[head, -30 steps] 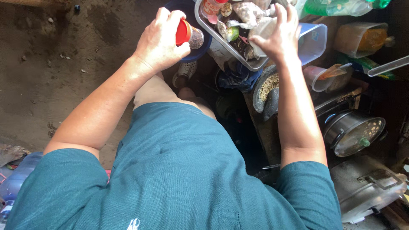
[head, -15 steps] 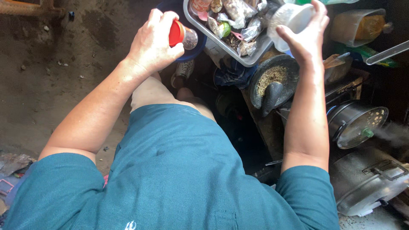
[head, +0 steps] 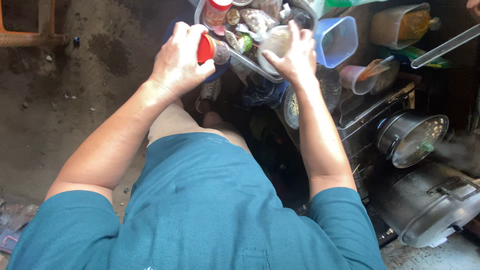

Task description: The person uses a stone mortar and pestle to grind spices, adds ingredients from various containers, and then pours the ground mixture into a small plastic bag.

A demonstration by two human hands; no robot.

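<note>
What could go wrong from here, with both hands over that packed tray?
1. The left hand holds the red-capped jar on its side above the floor; a slip could drop it.
2. The right hand grips a pale bag inside the crowded tray; pulling it might drag neighbouring packets over the rim.

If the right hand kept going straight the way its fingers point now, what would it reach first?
Likely the pale round container already under the right hand; past it comes the tray of packets and jars. Depth is unclear.
</note>
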